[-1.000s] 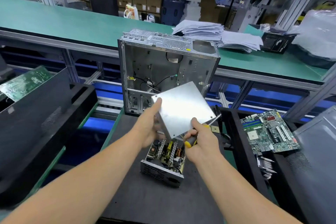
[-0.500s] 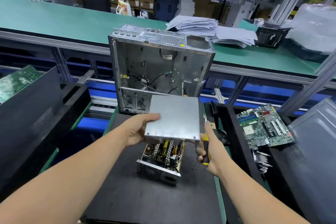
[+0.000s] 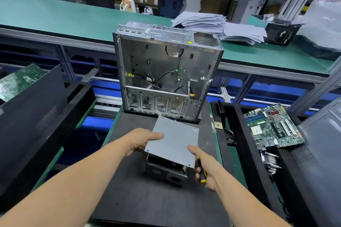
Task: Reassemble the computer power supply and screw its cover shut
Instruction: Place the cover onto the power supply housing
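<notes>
Grey sheet-metal cover is sitting tilted over the open power supply, its near edge lifted clear so the vented black front of the box and a slice of the interior are showing beneath it. The power supply is resting on the black foam mat, just at six o'clock from the bare computer chassis, which is standing upright with its side open and loose cables hanging inside.

The left hand is gripping the cover at its nine o'clock edge, thumb lying flat on the top face and the other fingers going underneath, where they are hidden. The right hand is pressing its straight forefinger onto the cover near the five o'clock corner, while the remaining fingers are curling round the yellow-and-black handle of a screwdriver; the shaft of the tool is hidden behind the hand and cover.

At three o'clock from the power supply a green motherboard is lying in a black tray. At nine o'clock another black tray is holding a dark panel, with a second circuit board showing behind it. At twelve o'clock, beyond the chassis, stacks of paper are lying on the green bench.
</notes>
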